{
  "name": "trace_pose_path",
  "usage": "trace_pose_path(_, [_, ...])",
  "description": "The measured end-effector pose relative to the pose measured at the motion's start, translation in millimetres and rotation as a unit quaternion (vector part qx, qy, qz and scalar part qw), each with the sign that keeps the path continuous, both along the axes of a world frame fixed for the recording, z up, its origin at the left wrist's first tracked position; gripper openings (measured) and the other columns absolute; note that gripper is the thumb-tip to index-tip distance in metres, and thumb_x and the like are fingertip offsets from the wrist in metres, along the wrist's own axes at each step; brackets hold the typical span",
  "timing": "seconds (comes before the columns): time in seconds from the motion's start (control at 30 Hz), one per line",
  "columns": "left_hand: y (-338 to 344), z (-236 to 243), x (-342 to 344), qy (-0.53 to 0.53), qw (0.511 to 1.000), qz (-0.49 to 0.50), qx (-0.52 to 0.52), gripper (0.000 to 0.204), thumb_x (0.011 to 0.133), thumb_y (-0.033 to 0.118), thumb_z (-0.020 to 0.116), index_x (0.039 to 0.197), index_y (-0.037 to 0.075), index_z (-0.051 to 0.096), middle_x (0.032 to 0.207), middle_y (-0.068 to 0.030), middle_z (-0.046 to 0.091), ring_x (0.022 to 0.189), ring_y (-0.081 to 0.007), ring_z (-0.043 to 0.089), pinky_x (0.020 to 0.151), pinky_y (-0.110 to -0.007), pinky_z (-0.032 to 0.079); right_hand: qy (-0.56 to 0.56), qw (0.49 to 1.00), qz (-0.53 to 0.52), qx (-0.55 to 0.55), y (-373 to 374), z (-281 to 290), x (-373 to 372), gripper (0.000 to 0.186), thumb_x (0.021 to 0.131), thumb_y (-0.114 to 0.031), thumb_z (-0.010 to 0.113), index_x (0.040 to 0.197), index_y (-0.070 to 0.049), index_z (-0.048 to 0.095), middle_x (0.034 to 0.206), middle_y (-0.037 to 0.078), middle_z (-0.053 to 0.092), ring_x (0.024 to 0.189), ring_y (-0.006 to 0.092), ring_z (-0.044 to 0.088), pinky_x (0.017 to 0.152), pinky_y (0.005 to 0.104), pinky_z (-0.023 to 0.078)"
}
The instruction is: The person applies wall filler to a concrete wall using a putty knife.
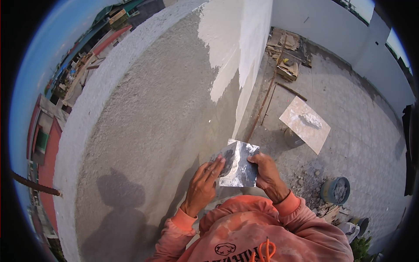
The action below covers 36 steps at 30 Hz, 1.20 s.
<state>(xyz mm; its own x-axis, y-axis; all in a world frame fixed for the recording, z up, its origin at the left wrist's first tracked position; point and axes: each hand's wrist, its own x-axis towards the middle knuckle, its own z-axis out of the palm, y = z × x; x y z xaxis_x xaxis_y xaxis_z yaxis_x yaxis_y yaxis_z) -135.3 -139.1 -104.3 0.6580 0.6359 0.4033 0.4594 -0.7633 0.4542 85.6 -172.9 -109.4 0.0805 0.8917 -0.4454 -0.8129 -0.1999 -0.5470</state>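
In front of my chest, my right hand (268, 174) grips a square metal putty plate (248, 171) by its right edge, thumb on top. My left hand (203, 182) holds a smaller, dark-smeared scraper blade (228, 159), its fingers laid along the blade. The two blades overlap or touch, and a strip of white putty (236, 162) lies between them. Both are close to the rough grey wall (148, 100) on my left. White putty coat (223, 52) with a ragged edge covers the wall's far part.
A pale square board (293, 114) with a putty mound (310, 120) rests on a bucket (291, 138). A blue bucket (324, 192) stands near rubble (301, 177) at my right. A long rusty rod (264, 102) lies along the wall's foot. Bent rebar (37, 187) sticks out at far left.
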Motion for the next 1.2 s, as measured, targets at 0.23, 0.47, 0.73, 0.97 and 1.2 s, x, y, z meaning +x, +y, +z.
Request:
trace_pose_path(0.23, [4,-3,8,-0.040,0.998,0.023,0.036,0.071,0.071,-0.018,0.056,0.138,0.004,0.056,0.136,-0.0125,0.061,0.113,-0.0348,0.062,0.096,-0.041,0.051,0.029,1.000,-0.010,0.007,3,5,3,0.019,0.086,0.002,0.053,0.102,0.009,0.060,0.092,0.013,0.066,0.075,0.0213,0.070,0.072,0.0364,0.063])
trace_pose_path(0.47, [6,-7,4,-0.024,0.999,0.024,0.028,0.073,0.069,-0.020,0.054,0.138,0.004,0.056,0.136,-0.0128,0.061,0.114,-0.0347,0.062,0.097,-0.042,0.051,0.087,0.996,-0.002,-0.021,5,1,6,0.019,0.085,0.003,0.052,0.101,0.011,0.059,0.094,0.017,0.067,0.079,0.0258,0.072,0.078,0.0419,0.064])
trace_pose_path(0.73, [11,-13,4,-0.003,0.999,0.037,0.002,0.069,0.074,-0.019,0.051,0.138,0.005,0.057,0.135,-0.0134,0.062,0.115,-0.0354,0.062,0.098,-0.042,0.051,0.185,0.982,0.044,-0.021,15,-26,14,0.030,0.087,0.000,0.050,0.115,0.010,0.054,0.108,0.021,0.065,0.093,0.0303,0.071,0.088,0.0454,0.061])
trace_pose_path(0.97, [19,-19,7,-0.007,0.999,0.045,-0.005,0.063,0.078,-0.016,0.053,0.138,0.005,0.056,0.132,-0.0139,0.064,0.111,-0.0365,0.064,0.095,-0.042,0.052,0.224,0.974,0.031,-0.002,24,-28,32,0.035,0.085,0.001,0.054,0.118,0.012,0.054,0.111,0.024,0.067,0.093,0.0328,0.072,0.090,0.0463,0.061])
trace_pose_path(1.2, [23,-55,5,-0.024,0.987,0.102,-0.123,0.053,0.086,-0.008,0.055,0.137,0.005,0.057,0.109,-0.0186,0.069,0.094,-0.0376,0.067,0.080,-0.043,0.054,0.122,0.990,-0.017,0.071,70,-45,88,0.036,0.088,0.001,0.053,0.123,0.009,0.052,0.115,0.017,0.064,0.105,0.0304,0.067,0.098,0.0497,0.055])
